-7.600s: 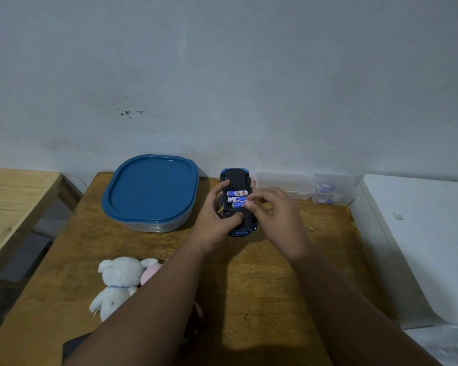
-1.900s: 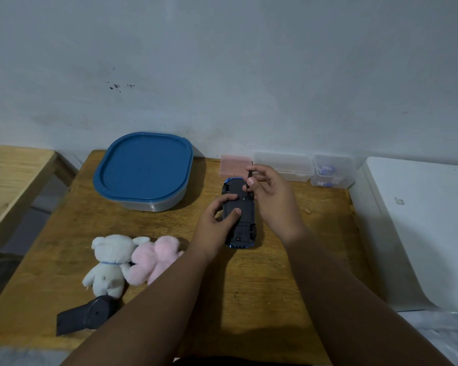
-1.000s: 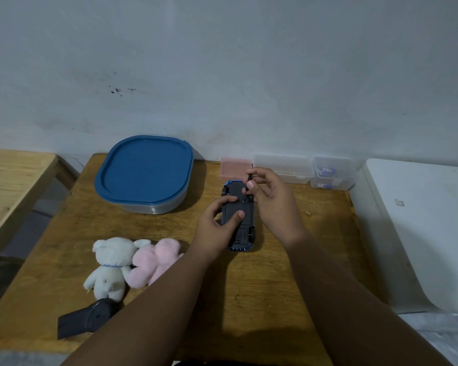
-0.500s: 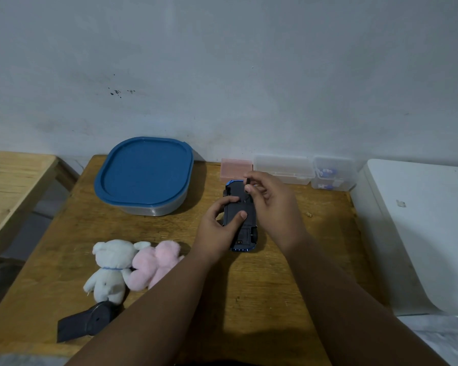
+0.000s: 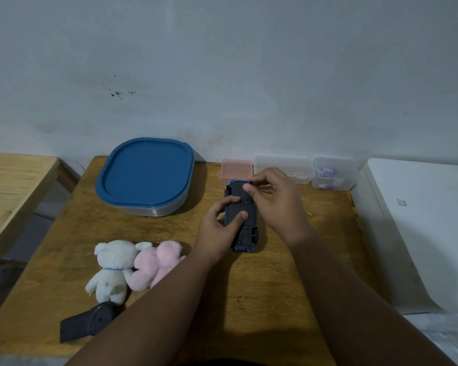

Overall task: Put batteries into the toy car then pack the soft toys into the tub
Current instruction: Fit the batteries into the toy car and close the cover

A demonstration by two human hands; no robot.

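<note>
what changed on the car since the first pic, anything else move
The batteries no longer show: a dark cover now closes the underside of the toy car. The right hand pinches a thin tool over it. The left hand still grips the car; tub lid stays on, white teddy and pink soft toy stay on the table.

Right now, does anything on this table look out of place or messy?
Only small things. The toy car lies upside down, gripped by the left hand, while the right hand pinches a thin tool at it. A crumb lies right of it.
</note>
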